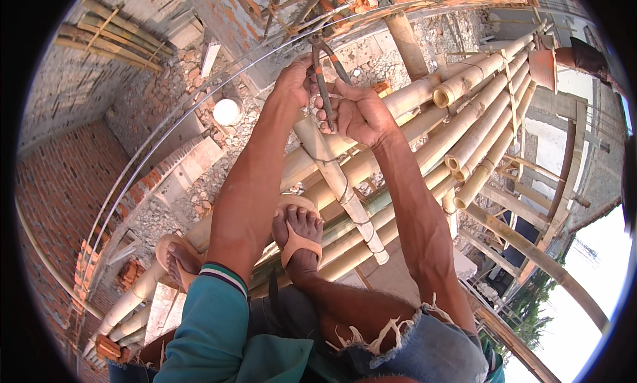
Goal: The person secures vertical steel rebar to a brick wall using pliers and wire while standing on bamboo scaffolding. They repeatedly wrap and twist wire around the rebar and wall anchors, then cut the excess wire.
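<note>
A pair of metal pincers (320, 71) with reddish bands on the handles is in my hands, jaws pointing away from me. My right hand (361, 114) is palm up, its fingers curled around the handles. Beside the pincers, my left hand (294, 83) is closed; what its fingertips pinch is hidden. A long thin wire (199, 99) curves past just beyond the jaws and bends down to the left. Below my hands, a short bamboo crosspiece (342, 187) lies across long bamboo poles (371, 161), with dark wire ties around it.
My sandalled feet (302, 234) stand on the bamboo poles. Rubble (186, 78) and a white bucket (227, 112) lie below to the left, near a brick wall (66, 177). At far right, another person's arm (584, 57) is beside an orange-brown object (543, 68). Timber framing (517, 230) stands on the right.
</note>
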`<state>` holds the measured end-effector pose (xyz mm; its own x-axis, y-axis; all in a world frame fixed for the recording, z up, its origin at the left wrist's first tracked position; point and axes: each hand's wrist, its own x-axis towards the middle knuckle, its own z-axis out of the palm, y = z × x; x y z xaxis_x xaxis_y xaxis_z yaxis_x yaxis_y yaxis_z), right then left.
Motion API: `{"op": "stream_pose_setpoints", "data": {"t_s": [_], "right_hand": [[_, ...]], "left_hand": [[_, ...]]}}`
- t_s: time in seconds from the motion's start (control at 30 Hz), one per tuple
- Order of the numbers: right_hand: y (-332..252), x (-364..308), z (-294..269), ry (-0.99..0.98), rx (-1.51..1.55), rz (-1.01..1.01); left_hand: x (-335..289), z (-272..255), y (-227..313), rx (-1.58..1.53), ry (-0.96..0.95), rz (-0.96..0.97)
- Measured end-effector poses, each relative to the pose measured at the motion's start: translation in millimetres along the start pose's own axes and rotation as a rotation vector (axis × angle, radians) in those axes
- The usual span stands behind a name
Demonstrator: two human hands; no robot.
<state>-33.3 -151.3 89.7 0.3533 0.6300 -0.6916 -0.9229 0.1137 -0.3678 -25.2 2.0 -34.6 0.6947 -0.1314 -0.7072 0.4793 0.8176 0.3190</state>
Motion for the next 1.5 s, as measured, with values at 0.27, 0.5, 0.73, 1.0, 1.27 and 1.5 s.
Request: {"op": "stream_pose_setpoints", "data": {"t_s": [0.27, 0.5, 0.73, 1.0, 1.27, 1.5], "right_hand": [[8.0, 8.8, 4.0, 0.070, -0.062, 0.024], [22.2, 16.1, 21.2, 0.586, -0.604, 0.060], [30.1, -36.7, 25.6, 0.373, -0.445, -0.070], [151.0, -132.5, 8.8, 0.810, -1.407, -0.327], [207.2, -157.5, -30.1, 0.938, -1.714, -0.442], [202.3, -159.2, -44.4, 0.871, -1.856, -0.464]], "left_hand": [[-14.1, 5.4, 4.5, 0.116, 0.079, 0.091], [-11.4, 9.9, -0.5, 0.315, 0.186, 0.128], [-38.3, -16.1, 29.2, 1.307, 0.260, 0.363], [-140.9, -64.3, 41.7, 1.272, 0.432, 0.547], [-119.2, -76.4, 67.9, 1.433, 0.726, 0.768], [-84.2, -75.9, 106.9, 1.713, 0.687, 0.515]]}}
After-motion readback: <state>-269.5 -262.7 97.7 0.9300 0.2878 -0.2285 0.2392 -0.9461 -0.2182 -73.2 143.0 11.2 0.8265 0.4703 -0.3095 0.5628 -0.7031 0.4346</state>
